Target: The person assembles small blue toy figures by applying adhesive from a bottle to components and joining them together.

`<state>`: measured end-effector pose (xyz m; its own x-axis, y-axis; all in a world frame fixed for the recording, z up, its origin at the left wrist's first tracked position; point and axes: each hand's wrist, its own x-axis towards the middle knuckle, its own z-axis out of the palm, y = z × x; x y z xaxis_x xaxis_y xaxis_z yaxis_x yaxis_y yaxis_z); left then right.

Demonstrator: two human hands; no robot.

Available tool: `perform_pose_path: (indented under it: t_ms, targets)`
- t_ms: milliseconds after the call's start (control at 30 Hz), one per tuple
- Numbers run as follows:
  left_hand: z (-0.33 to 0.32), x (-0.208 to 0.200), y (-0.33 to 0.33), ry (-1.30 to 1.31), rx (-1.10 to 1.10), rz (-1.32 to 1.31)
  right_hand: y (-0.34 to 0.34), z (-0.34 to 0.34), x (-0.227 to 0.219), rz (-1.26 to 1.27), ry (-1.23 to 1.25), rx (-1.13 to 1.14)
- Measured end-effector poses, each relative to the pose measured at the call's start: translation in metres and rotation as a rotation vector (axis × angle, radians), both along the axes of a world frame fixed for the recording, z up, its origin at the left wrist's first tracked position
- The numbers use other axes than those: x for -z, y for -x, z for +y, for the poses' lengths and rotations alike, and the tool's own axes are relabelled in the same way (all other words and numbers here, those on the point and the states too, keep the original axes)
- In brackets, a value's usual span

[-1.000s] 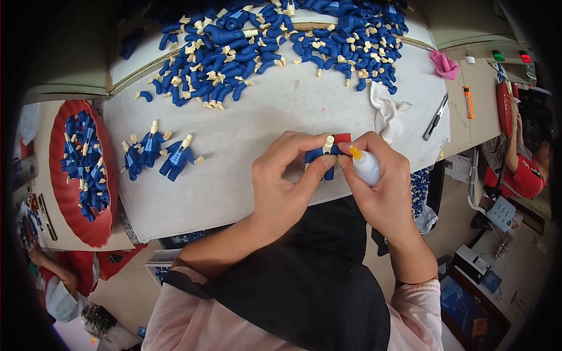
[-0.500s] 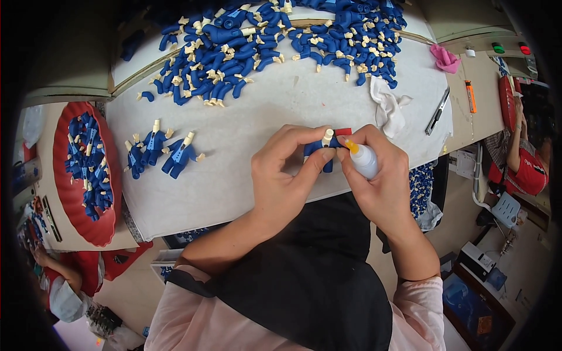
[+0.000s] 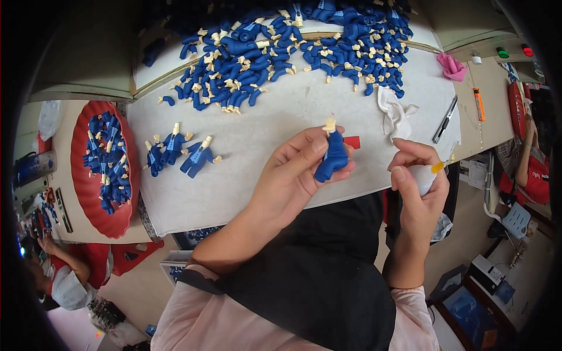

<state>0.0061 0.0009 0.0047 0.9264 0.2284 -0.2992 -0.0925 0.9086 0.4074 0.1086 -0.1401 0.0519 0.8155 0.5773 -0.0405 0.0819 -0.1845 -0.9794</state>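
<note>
In my left hand [image 3: 285, 176], thumb and fingers pinch a small blue doll figure [image 3: 335, 151], turned side-on with its cream hand pointing up. My right hand [image 3: 422, 205] is closed around a white squeeze bottle [image 3: 422, 178], whose yellow nozzle points away from the figure to the right. A gap separates the bottle from the figure. Just behind my left fingers, a small red piece [image 3: 353, 142] lies on the white work surface [image 3: 246, 146]. To the left stand or lie several headless blue figures [image 3: 173, 147] with cream necks and hands.
A large pile of blue doll arms [image 3: 231, 76] fills the far side. A scalloped red tray [image 3: 77, 175] holds more figures at left. At right are a white cloth [image 3: 395, 114], a utility knife [image 3: 446, 120], an orange cutter [image 3: 479, 105] and a pink cloth [image 3: 452, 67]. People sit at both sides.
My right hand has drawn the bottle away from the figure, right and slightly nearer me, swinging its nozzle rightward. My left hand has turned the figure side-on. The whole view has shifted a little.
</note>
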Motion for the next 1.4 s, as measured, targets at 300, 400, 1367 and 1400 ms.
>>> perform_pose_path:
  t_ms: [300, 400, 1367, 1400]
  targets:
    - [0.000, 0.002, 0.001, 0.445, 0.152, -0.113, 0.001, -0.001, 0.007, 0.058, -0.001, -0.008]
    - [-0.001, 0.003, 0.001, 0.502, 0.158, -0.101, 0.001, -0.002, 0.010, 0.070, -0.001, -0.007]
    - [-0.011, 0.003, 0.002, -1.188, -0.281, -0.153, 0.018, 0.008, 0.014, -0.400, -0.131, -0.114]
    - [-0.013, -0.001, 0.003, -1.186, -0.281, -0.150, 0.016, 0.007, 0.011, -0.370, -0.093, -0.132]
